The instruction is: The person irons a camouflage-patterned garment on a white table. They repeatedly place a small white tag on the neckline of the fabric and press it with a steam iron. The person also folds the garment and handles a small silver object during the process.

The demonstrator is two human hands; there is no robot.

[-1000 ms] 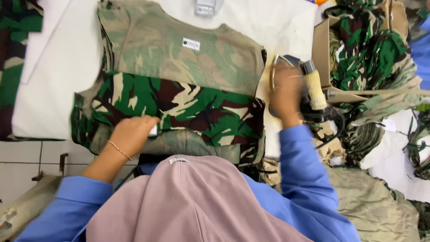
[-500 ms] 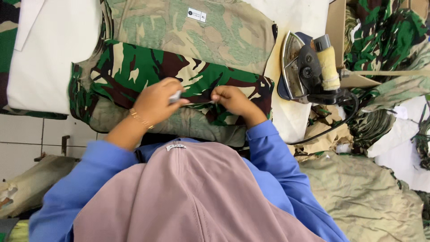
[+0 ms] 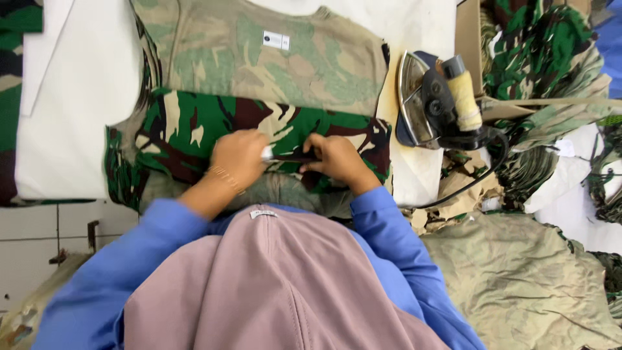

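Both hands are working the folded camouflage garment point(image 3: 259, 133) lying on the bench point(image 3: 78, 129), the left hand point(image 3: 241, 155) gripping a small white tool point(image 3: 267, 153), the right hand point(image 3: 337, 159) pinching fabric, needing steady tension.

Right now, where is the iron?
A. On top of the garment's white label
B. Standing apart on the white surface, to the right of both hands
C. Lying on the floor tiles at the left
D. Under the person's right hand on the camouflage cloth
B: the iron stands on the white surface, apart from the right hand and left hand, which rest on the green camouflage cloth.
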